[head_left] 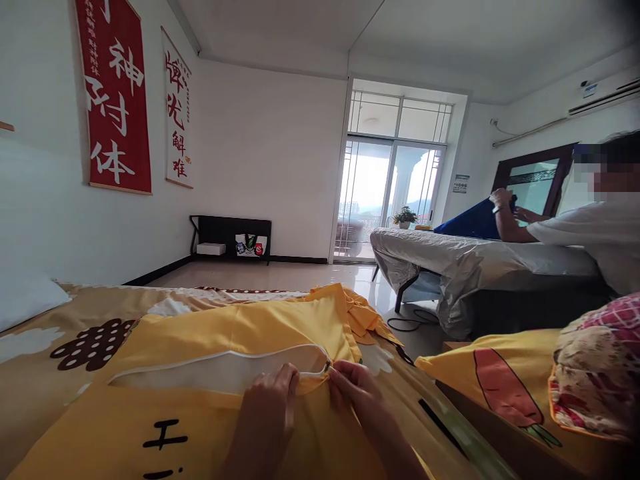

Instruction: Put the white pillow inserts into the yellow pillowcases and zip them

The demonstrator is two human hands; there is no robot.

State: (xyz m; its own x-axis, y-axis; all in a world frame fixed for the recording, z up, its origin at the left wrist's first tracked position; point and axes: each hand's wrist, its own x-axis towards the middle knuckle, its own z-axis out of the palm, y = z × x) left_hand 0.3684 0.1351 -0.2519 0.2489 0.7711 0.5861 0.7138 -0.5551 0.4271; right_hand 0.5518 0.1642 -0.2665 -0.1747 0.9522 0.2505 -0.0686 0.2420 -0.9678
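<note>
A yellow cushion cover (pixel 200 433) with black lettering lies in front of me, its long zipper gaping. White filling or lining (pixel 215 377) shows through the gap. My left hand (pixel 273 400) is closed on the near edge of the opening, pinching the fabric beside the zipper. At the right end of the zipper, my right hand (pixel 353 387) pinches the zipper pull (pixel 327 366) between thumb and fingertips. Both hands are close together, with the fabric bunched between and under them.
Beneath the cover is a patterned bedspread (pixel 30 373). To the right are a yellow carrot-print cushion (pixel 475 360) and a red floral cushion (pixel 590 373). Beyond, a person (pixel 575 227) handles blue cloth (pixel 470 220) at a plastic-covered table (pixel 425 243). A low black bench (pixel 230 230) stands by the wall.
</note>
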